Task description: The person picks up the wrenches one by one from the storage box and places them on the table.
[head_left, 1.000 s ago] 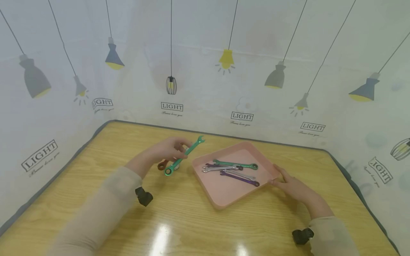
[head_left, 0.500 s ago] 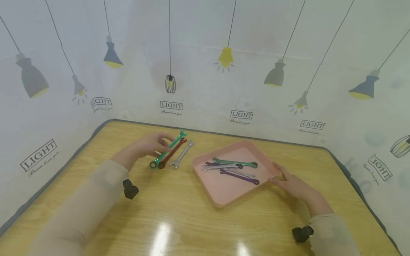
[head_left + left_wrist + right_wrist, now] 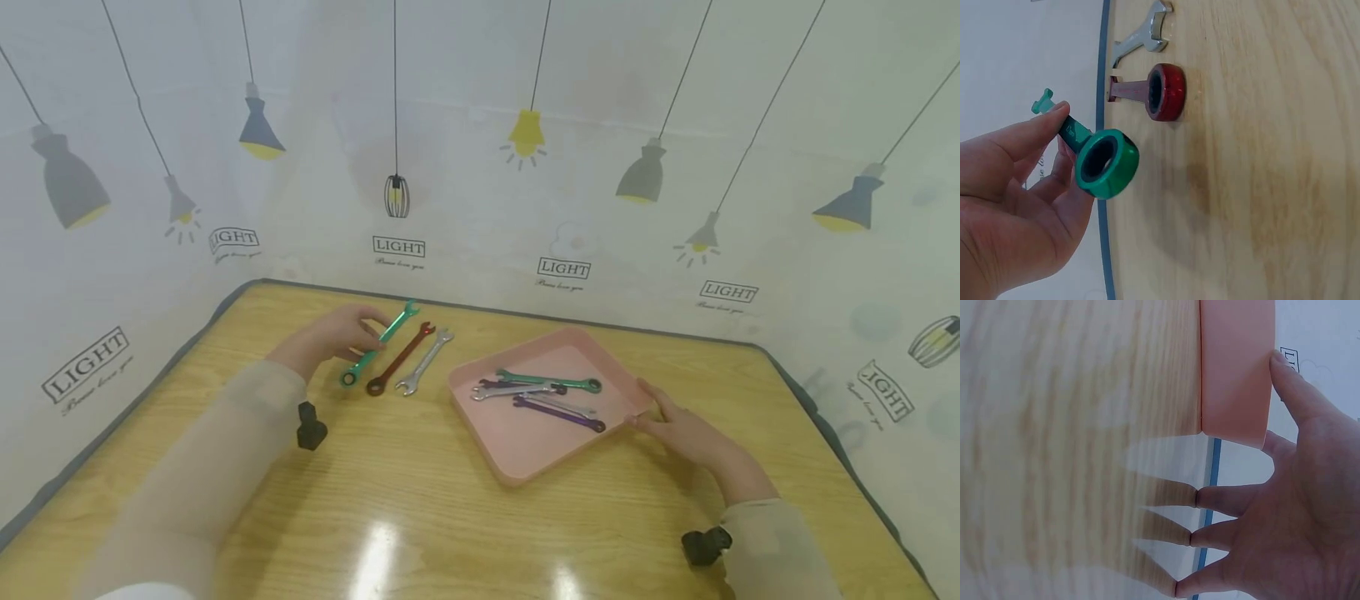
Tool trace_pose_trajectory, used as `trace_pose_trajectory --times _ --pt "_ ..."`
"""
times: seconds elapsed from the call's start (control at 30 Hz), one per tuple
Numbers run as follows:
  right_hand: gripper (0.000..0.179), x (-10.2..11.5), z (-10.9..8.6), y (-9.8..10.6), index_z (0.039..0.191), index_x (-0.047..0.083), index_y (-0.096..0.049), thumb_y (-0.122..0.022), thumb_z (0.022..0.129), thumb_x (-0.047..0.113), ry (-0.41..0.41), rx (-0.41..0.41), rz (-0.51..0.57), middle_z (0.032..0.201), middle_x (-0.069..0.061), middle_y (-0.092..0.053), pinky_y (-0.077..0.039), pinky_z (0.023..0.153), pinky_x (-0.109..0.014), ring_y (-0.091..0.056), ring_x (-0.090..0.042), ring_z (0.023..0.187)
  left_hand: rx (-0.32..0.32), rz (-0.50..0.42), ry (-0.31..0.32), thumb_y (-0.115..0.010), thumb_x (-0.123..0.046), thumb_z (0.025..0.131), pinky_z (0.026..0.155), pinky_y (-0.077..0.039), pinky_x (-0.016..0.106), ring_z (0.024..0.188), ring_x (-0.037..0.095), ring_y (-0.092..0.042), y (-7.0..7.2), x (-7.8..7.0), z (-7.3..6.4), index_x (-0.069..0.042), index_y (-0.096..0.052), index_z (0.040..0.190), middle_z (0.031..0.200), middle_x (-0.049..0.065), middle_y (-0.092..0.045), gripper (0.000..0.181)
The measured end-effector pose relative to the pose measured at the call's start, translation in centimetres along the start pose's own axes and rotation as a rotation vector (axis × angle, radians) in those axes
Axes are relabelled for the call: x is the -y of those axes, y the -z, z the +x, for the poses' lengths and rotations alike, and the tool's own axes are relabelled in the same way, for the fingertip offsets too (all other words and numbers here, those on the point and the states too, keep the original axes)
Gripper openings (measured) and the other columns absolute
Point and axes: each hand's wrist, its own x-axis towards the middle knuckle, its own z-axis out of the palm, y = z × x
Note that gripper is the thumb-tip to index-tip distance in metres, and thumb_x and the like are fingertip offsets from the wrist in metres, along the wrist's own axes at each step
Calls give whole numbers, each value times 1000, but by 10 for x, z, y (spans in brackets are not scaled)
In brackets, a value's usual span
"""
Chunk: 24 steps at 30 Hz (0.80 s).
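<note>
Your counter (image 3: pixel 465 533) carries the pink tray (image 3: pixel 521 446), its corner met by your right hand (image 3: pixel 688 433), fingers spread, seemingly steadying it. Your left hand (image 3: pixel 339 335) pinches a green ratcheting combination wrench (image 3: pixel 390 332) mid-shaft, probably for balance, beside the red combination wrench (image 3: pixel 402 356) and silver open-end wrench (image 3: pixel 426 362); five wrenches (image 3: pixel 525 391) lie inside the tray.

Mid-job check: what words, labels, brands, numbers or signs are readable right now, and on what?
"LIGHT": boxed, repeated across the backdrop.
"love you": apparently, in script beneath; its first word is too blurred.
Mark on the green wrench in the left hand: too small to read.
Red wrench, pink tray: nothing readable.
</note>
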Motion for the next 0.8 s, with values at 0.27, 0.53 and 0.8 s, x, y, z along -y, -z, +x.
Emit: trace_pose_trajectory --times 0.27,0.53,0.8 --pt "86 1 -1 0 157 16 -2 -45 96 58 8 -4 -10 149 -39 -19 -21 100 -75 -23 -62 131 -32 42 83 -63 3 89 88 -53 42 111 38 -59 -3 4 11 1 -48 137 125 25 -54 51" --pt "85 -1 0 0 157 15 -4 -46 97 57 18 -27 -23 148 -39 -22 -22 100 -74 -26 -62 130 -33 121 87 -64 3 86 90 -53 40 107 33 -62 -3 8 20 2 -51 135 133 27 -50 51" --pt "83 -3 2 -1 157 15 -7 -46 97 56 34 -37 -32 148 -38 -24 -24 101 -73 -27 -61 130 -51 210 81 -68 2 82 87 -53 36 95 26 -64 -5 8 29 3 -57 130 131 25 -52 49"
